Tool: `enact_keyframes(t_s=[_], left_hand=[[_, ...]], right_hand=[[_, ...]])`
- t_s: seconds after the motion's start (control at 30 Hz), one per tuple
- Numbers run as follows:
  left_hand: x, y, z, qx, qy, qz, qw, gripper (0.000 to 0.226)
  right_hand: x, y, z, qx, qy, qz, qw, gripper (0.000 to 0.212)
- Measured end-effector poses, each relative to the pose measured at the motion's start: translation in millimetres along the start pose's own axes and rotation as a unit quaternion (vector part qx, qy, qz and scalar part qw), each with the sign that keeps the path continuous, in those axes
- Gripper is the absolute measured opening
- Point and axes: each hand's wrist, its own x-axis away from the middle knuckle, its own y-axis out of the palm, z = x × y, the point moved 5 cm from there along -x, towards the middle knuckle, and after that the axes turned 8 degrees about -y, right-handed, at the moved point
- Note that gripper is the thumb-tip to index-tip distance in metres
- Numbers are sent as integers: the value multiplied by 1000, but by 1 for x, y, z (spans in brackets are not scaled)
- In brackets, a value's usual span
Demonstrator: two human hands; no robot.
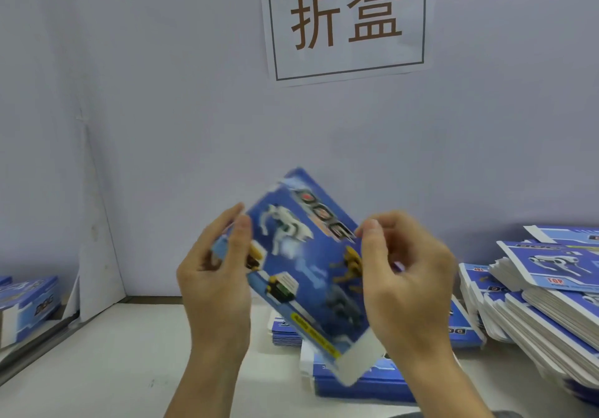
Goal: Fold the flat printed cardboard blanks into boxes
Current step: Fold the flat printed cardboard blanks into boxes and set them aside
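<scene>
Blank [301,265] tilted, held between left hand [215,275] and right hand [408,284], both grips pinching edges

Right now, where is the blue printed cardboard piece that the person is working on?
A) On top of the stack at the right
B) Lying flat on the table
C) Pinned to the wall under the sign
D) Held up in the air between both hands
D: the left hand and right hand grip opposite edges of the blue blank, lifted above the table.
</scene>
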Motion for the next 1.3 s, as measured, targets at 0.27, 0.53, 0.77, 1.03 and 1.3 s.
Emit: enact_keyframes(t_s=[0.27,0.53,0.77,1.03,1.3], left_hand=[[-4,-27,-28,106,-133,217,961,34],[26,24,-70,-1,-379,-99,920,88],[-1,1,-49,-155,-206,-89,962,93],[10,13,-50,-111,-123,-165,972,45],[17,12,-64,-178,-99,-127,971,52]], right_hand=[[38,39,24,65,331,-427,839,70],[25,5,70,-257,412,58,872,59],[21,-15,87,-190,326,-195,905,74],[43,14,86,-154,320,-261,898,73],[51,27,81,-184,288,-190,920,40]])
